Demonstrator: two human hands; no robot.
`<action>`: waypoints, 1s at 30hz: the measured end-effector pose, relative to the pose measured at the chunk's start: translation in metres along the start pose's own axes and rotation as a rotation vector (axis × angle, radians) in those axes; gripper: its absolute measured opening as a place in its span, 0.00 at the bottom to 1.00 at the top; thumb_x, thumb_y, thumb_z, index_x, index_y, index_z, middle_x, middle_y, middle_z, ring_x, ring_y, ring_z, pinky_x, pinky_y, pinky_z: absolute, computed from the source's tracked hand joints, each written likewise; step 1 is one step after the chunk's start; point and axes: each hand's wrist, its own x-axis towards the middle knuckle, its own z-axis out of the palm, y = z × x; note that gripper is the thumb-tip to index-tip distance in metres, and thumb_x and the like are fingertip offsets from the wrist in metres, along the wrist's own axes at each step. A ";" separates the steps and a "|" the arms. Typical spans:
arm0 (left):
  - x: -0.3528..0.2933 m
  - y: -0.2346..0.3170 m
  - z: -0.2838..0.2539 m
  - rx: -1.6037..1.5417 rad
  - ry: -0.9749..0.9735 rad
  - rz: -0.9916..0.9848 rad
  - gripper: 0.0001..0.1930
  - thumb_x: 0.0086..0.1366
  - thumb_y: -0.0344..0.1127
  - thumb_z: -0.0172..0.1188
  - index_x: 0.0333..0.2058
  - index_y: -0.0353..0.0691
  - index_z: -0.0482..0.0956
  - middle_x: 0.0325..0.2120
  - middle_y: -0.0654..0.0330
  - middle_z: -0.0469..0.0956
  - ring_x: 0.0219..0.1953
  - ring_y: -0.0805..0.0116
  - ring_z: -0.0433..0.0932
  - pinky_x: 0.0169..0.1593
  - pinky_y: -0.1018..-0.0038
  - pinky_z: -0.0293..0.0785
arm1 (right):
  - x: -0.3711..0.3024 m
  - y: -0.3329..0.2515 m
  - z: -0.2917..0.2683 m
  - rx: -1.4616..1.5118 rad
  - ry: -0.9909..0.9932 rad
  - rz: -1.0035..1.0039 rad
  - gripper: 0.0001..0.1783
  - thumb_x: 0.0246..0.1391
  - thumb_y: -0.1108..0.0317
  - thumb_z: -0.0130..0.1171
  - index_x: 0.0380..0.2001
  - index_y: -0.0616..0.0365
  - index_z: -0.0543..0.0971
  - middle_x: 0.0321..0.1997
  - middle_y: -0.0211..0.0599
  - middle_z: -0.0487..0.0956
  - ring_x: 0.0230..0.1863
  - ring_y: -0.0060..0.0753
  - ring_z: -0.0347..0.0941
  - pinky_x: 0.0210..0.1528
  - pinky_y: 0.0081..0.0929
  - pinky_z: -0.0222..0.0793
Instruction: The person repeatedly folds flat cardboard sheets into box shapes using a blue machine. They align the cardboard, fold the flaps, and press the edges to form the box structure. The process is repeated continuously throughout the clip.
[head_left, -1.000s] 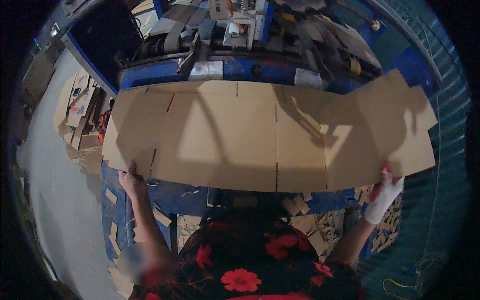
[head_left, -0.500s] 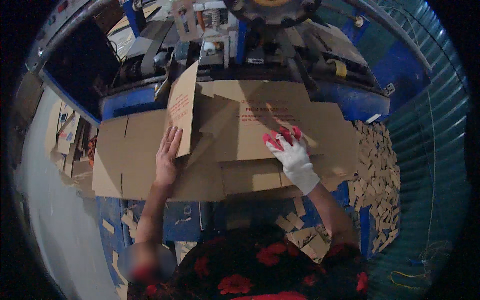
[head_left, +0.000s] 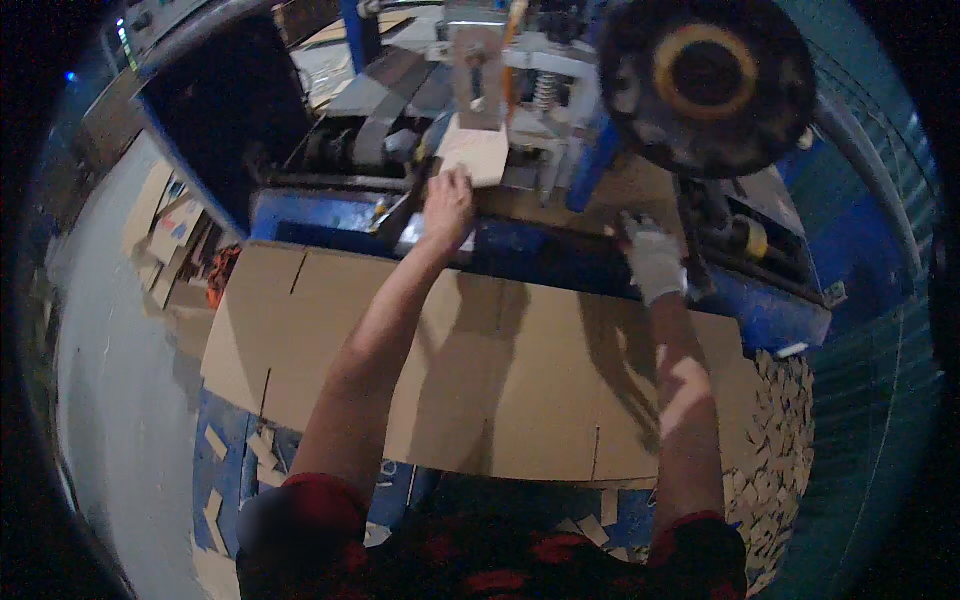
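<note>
At the machine in front of me, my left hand [head_left: 450, 207] is closed on the near edge of a raised cardboard flap [head_left: 476, 154], lit pale, below an upright metal bracket. To the right, my white-gloved right hand [head_left: 653, 258] reaches in and grips the near edge of the brown cardboard sheet [head_left: 560, 207], which lies deep in the machine. Its fingertips are in shadow. Under both forearms a large slotted cardboard sheet [head_left: 470, 390] lies flat, with the shadows of my arms across it.
The blue machine [head_left: 345, 212] spans the far side, with a large dark wheel [head_left: 705, 82] at upper right. Small cardboard offcuts [head_left: 775, 440] heap at the right. Stacked cardboard [head_left: 165, 240] stands at left, beside the grey floor [head_left: 115, 400]. A corrugated green wall [head_left: 870, 430] bounds the right side.
Both hands have moved forward, carrying the folded cardboard from the near pile into the machine. The large slotted sheet beneath is now uncovered. The view has shifted, and the wheel shows more fully.
</note>
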 end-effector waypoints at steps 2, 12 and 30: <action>-0.017 -0.011 -0.014 -0.277 -0.015 0.055 0.30 0.56 0.30 0.59 0.57 0.31 0.61 0.54 0.42 0.66 0.54 0.43 0.66 0.56 0.58 0.66 | -0.013 0.010 -0.007 0.152 0.054 0.031 0.23 0.54 0.63 0.57 0.54 0.51 0.73 0.49 0.48 0.76 0.48 0.50 0.73 0.48 0.39 0.70; -0.303 -0.219 -0.206 0.502 -0.281 -0.887 0.39 0.58 0.62 0.56 0.57 0.36 0.67 0.56 0.43 0.67 0.60 0.45 0.62 0.61 0.59 0.61 | -0.314 0.007 -0.071 0.201 0.009 0.141 0.37 0.43 0.59 0.65 0.59 0.55 0.68 0.62 0.49 0.66 0.64 0.56 0.59 0.65 0.52 0.51; -0.332 -0.182 -0.276 -0.652 0.215 -0.478 0.22 0.56 0.30 0.65 0.49 0.34 0.73 0.46 0.55 0.75 0.46 0.66 0.74 0.51 0.71 0.69 | -0.443 -0.004 -0.124 1.432 0.750 1.007 0.25 0.54 0.74 0.58 0.55 0.56 0.67 0.50 0.37 0.73 0.48 0.34 0.73 0.47 0.34 0.72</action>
